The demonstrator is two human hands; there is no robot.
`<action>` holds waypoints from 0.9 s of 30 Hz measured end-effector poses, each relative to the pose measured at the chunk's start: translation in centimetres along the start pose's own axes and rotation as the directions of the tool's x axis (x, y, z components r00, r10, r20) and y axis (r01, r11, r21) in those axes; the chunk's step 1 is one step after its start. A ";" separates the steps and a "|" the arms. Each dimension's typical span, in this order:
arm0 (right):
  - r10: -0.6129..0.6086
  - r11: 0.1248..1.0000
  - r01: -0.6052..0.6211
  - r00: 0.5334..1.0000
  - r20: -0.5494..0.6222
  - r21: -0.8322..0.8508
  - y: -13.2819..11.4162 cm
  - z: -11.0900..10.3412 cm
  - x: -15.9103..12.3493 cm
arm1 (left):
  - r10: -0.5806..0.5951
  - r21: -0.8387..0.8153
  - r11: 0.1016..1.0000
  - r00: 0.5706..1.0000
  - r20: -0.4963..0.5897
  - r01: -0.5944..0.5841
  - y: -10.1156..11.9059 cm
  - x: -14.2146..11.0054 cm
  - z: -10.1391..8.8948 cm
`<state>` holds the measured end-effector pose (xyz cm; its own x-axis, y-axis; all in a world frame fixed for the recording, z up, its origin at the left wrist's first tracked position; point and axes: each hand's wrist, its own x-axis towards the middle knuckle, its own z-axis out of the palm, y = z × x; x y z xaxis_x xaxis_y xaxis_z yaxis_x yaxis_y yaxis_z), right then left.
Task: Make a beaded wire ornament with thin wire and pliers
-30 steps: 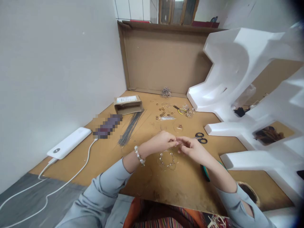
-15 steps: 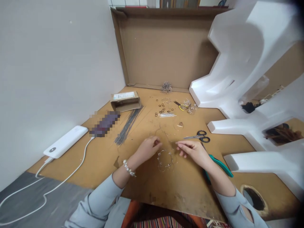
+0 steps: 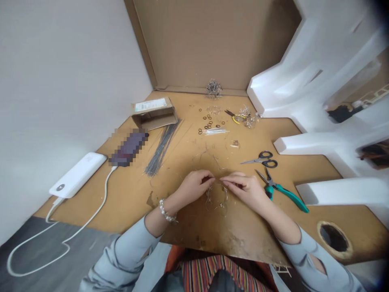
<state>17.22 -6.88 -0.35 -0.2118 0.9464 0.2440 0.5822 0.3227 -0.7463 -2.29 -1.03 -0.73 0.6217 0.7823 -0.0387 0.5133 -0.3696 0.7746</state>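
Bounded at left by a plain pale wall, backed by a brown cardboard panel, edged at right by white moulded pieces along the brown worktop.

Twelve o'clock: upright brown cardboard panel. Ten: small open-ended brown cardboard box, white label on top; farther out, smooth pale-grey wall. Nine: dark flat rectangular device, detail obscured. Half past eight: white, round-cornered power bank; white cable loops between the two. Two to four: moulded white foam. Four: pale-edged round hole in tan tabletop.
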 end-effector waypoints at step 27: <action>0.138 0.978 -0.142 0.990 0.036 0.155 -0.4 -0.3 0.0 | 0.109 -0.233 0.965 0.991 -0.074 -0.124 3.9 -0.9 -0.2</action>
<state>17.24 -7.05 0.13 -0.1574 0.9806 0.1166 0.4777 0.1789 -0.8601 -0.96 -3.03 2.46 0.6288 0.7720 0.0927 0.2807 -0.3365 0.8989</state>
